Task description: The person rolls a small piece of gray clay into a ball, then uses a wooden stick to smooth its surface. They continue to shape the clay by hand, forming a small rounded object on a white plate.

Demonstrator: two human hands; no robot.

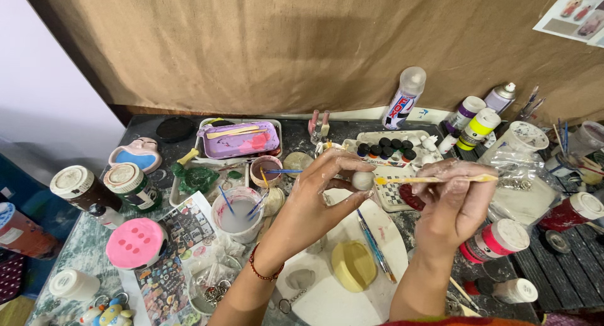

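White ball (363, 180) pinched in left hand (321, 194) fingers; right hand (454, 200) fingers grip paintbrush (434, 179).

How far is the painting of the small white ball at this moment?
The left hand holds the small ball, which looks wholly white. In hand: the right hand brings the brush tip to it. Left: yellow paint waits on the round palette.
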